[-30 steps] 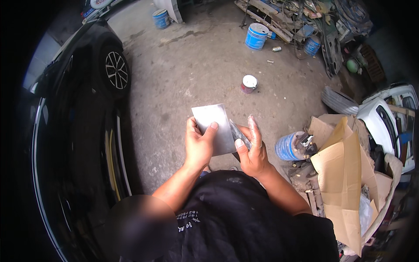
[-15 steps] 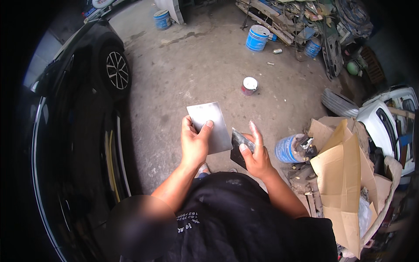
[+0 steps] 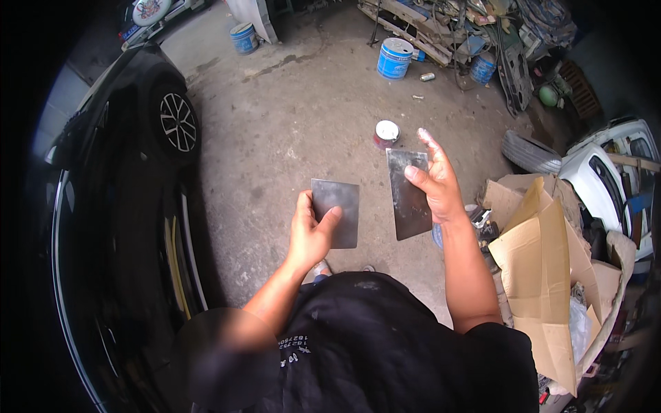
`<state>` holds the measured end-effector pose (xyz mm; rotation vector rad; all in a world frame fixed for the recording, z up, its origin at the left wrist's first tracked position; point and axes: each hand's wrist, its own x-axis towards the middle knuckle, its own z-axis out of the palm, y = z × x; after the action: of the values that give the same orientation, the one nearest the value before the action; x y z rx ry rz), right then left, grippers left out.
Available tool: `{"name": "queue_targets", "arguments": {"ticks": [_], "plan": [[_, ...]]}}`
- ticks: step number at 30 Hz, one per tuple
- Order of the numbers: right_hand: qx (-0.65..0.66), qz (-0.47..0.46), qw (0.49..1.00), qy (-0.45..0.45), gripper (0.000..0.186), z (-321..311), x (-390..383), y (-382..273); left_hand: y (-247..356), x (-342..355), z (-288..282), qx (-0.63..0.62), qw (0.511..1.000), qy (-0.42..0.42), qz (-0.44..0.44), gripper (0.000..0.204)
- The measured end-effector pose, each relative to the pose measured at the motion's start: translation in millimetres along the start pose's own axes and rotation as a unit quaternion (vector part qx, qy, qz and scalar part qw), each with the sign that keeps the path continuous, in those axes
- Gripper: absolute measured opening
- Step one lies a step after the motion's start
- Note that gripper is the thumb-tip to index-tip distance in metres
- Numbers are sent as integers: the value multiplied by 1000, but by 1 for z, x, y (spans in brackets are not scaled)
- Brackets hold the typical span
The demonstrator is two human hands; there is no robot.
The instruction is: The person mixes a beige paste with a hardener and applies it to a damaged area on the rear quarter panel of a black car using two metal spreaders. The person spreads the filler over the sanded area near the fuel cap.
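Note:
My left hand [image 3: 308, 230] grips a thin rectangular grey putty spreader [image 3: 344, 196] by its left side, thumb lying across its face. In my right hand [image 3: 443, 182] is a second, darker putty spreader [image 3: 407, 213], with whitish smears near its top edge. That hand pinches it under the thumb, and the index finger, whitened at the tip, points up beyond the edge. A gap separates the two spreaders. Past the right one, on the concrete floor, stands a small can [image 3: 387, 131] with a white top and a dark reddish side.
A black car [image 3: 124, 158] fills the left side. At right lie a torn cardboard box [image 3: 537, 275], a tyre [image 3: 530, 153] and a white car part [image 3: 592, 186]. Blue buckets [image 3: 394, 60] and a scrap pile [image 3: 468, 34] stand farther back.
My right hand has moved up and away to the right, turning its spreader upright. The left spreader has moved slightly down, and its face looks darker than before.

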<state>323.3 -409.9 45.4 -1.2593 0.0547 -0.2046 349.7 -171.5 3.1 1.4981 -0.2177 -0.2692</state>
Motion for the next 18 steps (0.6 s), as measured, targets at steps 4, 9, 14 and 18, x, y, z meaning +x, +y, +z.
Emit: {"name": "queue_targets", "arguments": {"ticks": [4,9,14,18], "plan": [[-85,21,996,-7,81,-5,-20,28,-16,9,-17,-69,994,-31,-76,15],[-104,47,992,-50,80,8,-28,32,2,12,-24,48,983,-74,-163,18],[-191,36,975,-111,77,11,-34,45,-1,13,1,-7,987,-119,-105,18],[-189,58,970,-142,75,15,-35,42,-1,15,1,27,976,-161,-146,14]]}}
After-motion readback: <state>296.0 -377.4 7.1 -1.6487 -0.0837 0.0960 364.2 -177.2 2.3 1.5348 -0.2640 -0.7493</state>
